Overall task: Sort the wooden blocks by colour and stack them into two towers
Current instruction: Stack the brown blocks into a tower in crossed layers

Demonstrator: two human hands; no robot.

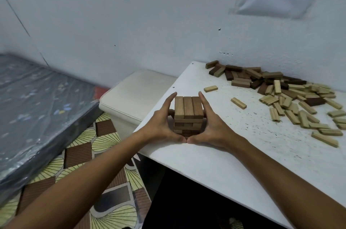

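1. While the tower [188,114] stands at the bench's [215,163] 9 o'clock edge, I see both hands flank it.
2. Left hand [162,125] and right hand [211,125]: straight fingers press its sides.
3. Loose blocks [292,97] lie toward 2 o'clock.

Brown block tower [188,114] upright near table edge; loose mixed blocks [292,97] heaped far right

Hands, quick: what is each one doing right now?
Left hand: open, straight fingers pressed flat against the left side of the block tower.
Right hand: open, straight fingers flat against the tower's right side.
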